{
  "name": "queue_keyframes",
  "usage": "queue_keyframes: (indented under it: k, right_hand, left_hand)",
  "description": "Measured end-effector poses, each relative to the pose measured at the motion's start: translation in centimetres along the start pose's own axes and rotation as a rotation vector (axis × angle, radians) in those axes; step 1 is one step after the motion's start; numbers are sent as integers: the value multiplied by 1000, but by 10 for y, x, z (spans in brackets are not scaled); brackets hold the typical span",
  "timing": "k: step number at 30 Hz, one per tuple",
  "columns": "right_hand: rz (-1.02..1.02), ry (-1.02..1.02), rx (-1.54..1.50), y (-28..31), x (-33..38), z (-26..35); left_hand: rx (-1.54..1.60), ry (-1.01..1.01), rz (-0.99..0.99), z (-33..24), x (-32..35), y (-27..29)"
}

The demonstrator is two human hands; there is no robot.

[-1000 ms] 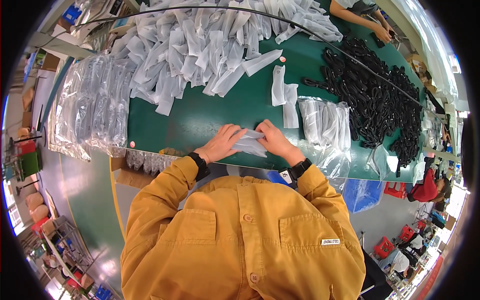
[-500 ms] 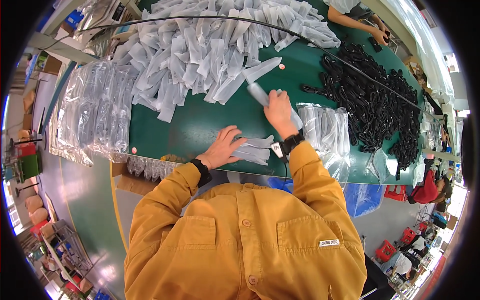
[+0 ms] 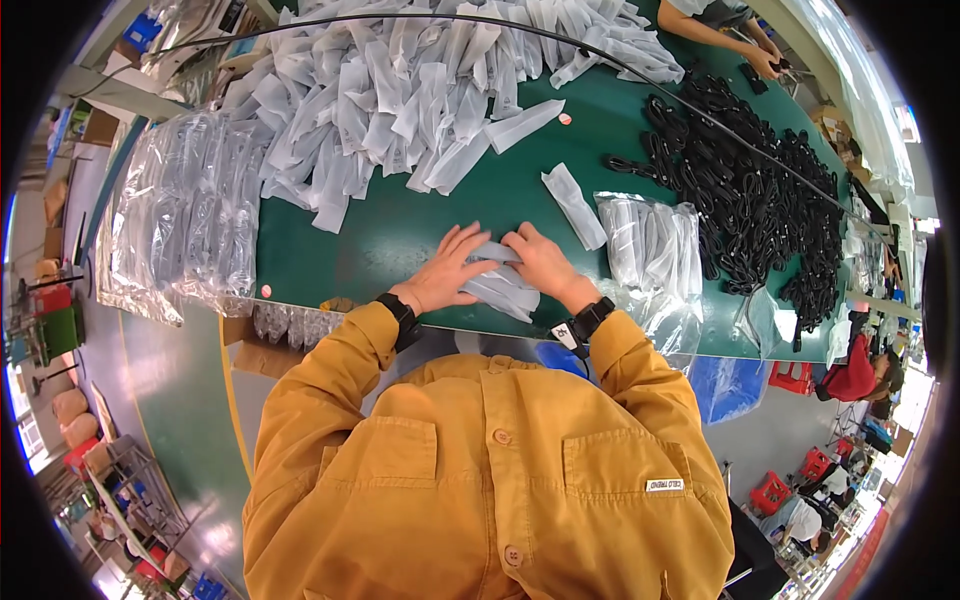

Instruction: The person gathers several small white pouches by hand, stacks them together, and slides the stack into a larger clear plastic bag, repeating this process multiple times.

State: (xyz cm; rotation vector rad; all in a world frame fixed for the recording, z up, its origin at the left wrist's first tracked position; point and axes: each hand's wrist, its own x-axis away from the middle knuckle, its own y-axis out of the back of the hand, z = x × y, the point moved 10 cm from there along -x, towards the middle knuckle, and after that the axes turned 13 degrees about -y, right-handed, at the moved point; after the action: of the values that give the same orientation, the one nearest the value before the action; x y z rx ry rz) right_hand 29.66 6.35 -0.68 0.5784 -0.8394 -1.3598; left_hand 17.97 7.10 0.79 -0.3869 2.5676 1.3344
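Note:
Close to the table's front edge lies a small stack of frosted plastic pouches. My left hand grips the stack's left end, fingers along the far side and thumb on the near side. On the far side of the stack, my right hand pinches the right end of a frosted pouch, laid against the others. Beyond my right hand, a single frosted pouch lies apart on the green table. The pouches' contents cannot be made out.
A large heap of frosted pouches covers the far side. Clear bags packed with pouches lie left and right. Coiled black cables are piled at right. Another person's hands work far right. A black cable hangs across.
My right hand has come back toward me with a pouch and set it against the stack. One pouch now lies alone beyond it. My left hand has stayed at the stack's left end.

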Motion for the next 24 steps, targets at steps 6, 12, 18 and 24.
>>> queue_keyframes:
  k: [6,12,18,24]
  right_hand:
    - [315,-107,124,1,21,-29]
    - [-364,-619,313,68,8,-106]
    - [-209,-503,97,32,7,-79]
    - [-109,-171,-97,15,7,-32]
  left_hand:
    - [46,5,76,-8,8,-17]
    - [143,-20,18,-16,6,-13]
    - [126,28,36,-17,-3,-11]
    - [-140,21,-44,-23,-20,23]
